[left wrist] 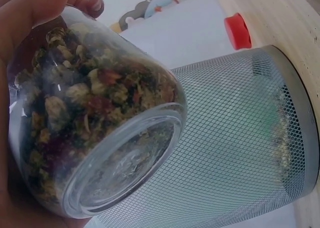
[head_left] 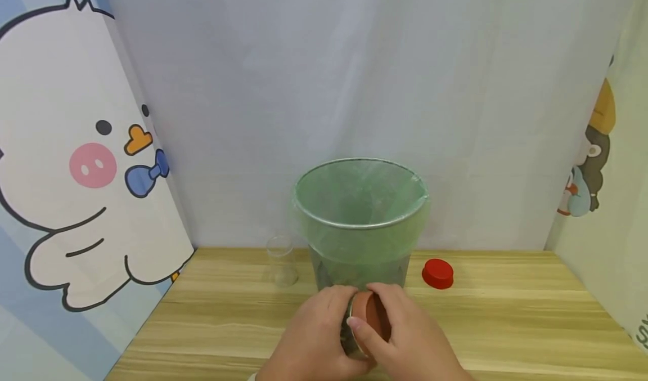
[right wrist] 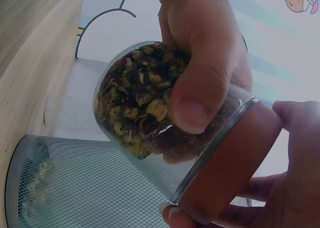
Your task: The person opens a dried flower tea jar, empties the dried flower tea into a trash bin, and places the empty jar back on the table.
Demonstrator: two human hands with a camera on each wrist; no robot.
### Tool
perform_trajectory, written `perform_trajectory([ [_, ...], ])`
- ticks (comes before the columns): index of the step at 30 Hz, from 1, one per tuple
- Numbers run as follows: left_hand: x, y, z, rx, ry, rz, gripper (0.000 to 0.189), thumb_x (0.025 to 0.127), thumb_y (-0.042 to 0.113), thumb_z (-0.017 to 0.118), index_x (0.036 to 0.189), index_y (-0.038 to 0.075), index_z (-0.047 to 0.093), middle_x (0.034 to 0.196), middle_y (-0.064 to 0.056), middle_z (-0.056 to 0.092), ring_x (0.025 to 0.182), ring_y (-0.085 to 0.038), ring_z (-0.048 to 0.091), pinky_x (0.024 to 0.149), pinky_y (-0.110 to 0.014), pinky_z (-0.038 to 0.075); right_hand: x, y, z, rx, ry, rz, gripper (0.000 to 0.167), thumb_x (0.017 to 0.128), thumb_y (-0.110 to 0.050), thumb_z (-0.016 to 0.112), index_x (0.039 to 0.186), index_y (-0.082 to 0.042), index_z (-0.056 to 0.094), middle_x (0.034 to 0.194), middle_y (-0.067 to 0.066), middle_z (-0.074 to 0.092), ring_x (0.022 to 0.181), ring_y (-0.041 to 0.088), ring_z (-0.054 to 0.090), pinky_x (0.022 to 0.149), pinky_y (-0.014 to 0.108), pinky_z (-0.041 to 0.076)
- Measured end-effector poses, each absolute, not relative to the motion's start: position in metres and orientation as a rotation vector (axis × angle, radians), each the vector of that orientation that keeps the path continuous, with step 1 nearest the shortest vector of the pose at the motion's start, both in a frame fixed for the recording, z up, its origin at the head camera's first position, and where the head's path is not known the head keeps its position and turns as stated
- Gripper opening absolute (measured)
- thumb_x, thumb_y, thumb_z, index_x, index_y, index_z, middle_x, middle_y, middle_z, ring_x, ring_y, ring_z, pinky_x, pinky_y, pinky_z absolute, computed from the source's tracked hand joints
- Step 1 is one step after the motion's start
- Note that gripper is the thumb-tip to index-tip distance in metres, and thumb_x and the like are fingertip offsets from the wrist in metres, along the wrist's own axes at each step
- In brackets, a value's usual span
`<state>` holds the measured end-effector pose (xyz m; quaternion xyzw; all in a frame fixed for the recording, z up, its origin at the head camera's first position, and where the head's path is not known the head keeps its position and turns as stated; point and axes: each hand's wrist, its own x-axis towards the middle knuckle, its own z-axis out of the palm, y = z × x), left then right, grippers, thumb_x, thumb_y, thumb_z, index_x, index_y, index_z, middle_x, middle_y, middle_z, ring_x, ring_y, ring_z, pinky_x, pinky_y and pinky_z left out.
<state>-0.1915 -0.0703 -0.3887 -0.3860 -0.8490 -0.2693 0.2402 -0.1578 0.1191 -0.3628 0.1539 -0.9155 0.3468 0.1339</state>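
Note:
My left hand (head_left: 315, 333) grips a clear glass jar (left wrist: 95, 93) partly filled with dried flower buds and petals. Fitted on the mouth of the jar is an orange-brown lid (right wrist: 232, 160), and the fingers and thumb of my right hand (head_left: 412, 336) are curled round its edge. The jar is held tilted in front of a mesh bin (left wrist: 230, 128), its base facing the left wrist camera. In the right wrist view, the left thumb lies across the glass and the dried flowers (right wrist: 132, 98) sit toward the base end.
A pale green liner (head_left: 359, 240) hangs over the bin's rim, with some yellowish bits visible low inside. To its left stands a clear empty glass (head_left: 282, 265); to its right lies a red cap (head_left: 438, 273). A pale curtain (head_left: 354, 77) closes off the wooden table's back.

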Motion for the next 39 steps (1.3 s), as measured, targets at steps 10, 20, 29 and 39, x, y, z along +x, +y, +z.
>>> perform_trajectory([
  [10,-0.189,-0.072,-0.386,-1.065,-2.329,-0.764,0.066,0.069,0.039,0.088,0.125,0.019,0.060,0.109,0.013,0.061,0.097,-0.006,0.060,0.086,-0.025,0.053,-0.162,0.120,-0.367,0.790,-2.303,0.745,0.040,0.094,-0.049,0.072,0.120,-0.019,0.067,0.115,-0.011,0.062,0.098,0.009,0.060,0.079,0.029,0.057],
  [20,-0.187,-0.076,-0.384,-1.109,-2.363,-0.893,0.064,0.080,0.055,0.083,0.132,0.027,0.057,0.119,0.017,0.060,0.102,-0.002,0.060,0.088,-0.025,0.053,-0.169,0.123,-0.367,1.049,-2.004,0.674,0.040,0.099,-0.044,0.060,0.122,-0.013,0.069,0.120,0.001,0.063,0.103,0.019,0.061,0.086,0.031,0.054],
  [29,-0.179,-0.078,-0.373,-1.110,-2.445,-1.201,0.069,0.074,0.045,0.090,0.133,0.038,0.055,0.117,0.021,0.059,0.097,-0.001,0.061,0.085,-0.025,0.054,-0.165,0.128,-0.365,1.053,-1.992,0.747,0.036,0.099,-0.037,0.057,0.124,-0.013,0.066,0.122,-0.001,0.061,0.106,0.017,0.059,0.091,0.026,0.051],
  [39,-0.178,-0.078,-0.369,-0.984,-2.526,-1.158,0.070,0.072,0.070,0.082,0.129,0.037,0.058,0.114,0.020,0.062,0.094,-0.001,0.062,0.084,-0.030,0.056,-0.164,0.139,-0.374,0.978,-2.052,0.727,0.037,0.091,-0.032,0.071,0.124,-0.016,0.065,0.122,-0.004,0.061,0.105,0.015,0.060,0.095,0.022,0.047],
])
